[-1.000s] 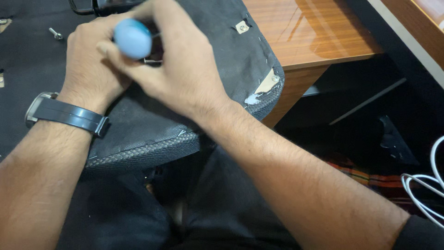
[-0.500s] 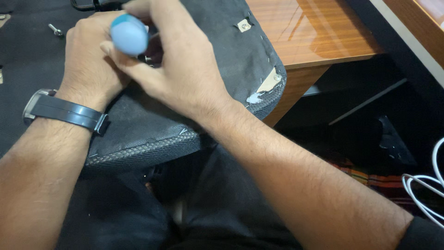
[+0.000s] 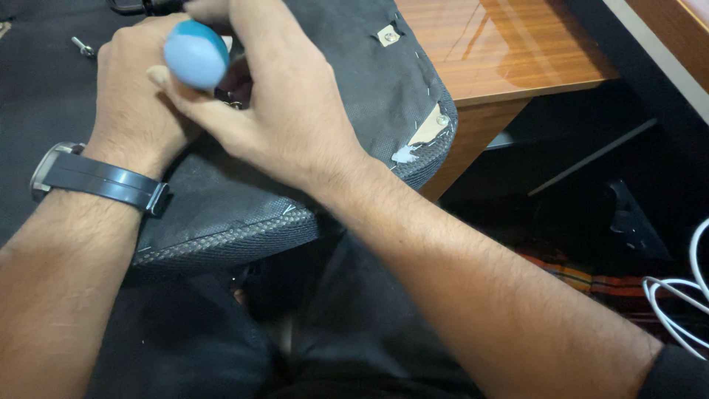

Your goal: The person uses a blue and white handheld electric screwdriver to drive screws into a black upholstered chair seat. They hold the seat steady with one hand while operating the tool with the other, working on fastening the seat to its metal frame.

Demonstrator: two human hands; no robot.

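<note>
Two hands met over an upturned chair seat [image 3: 295,214] that lay on the wooden surface [image 3: 502,52], its black fabric underside facing up. Right hand [image 3: 288,111] had its fingers [image 3: 221,11] curled shut round a screwdriver, of which only the rounded blue handle [image 3: 196,53] showed; shaft and tip were hidden behind the hands. Left hand [image 3: 140,96], with a dark watch [image 3: 96,177] on the wrist, sat just beside the handle, fingers folded down out of view; what they gripped could not be told.

Handle looked like smooth hard plastic: light, stiff, likely slick under a sweaty palm, so the domed end suited palm pressure and the sides suited twisting. Seat looked bulky, with a rigid core under soft, torn fabric near the rim [image 3: 428,133]; best held by the mesh edge, not the cloth. One loose screw [image 3: 83,46] lay on the fabric, well apart from the hands.
</note>
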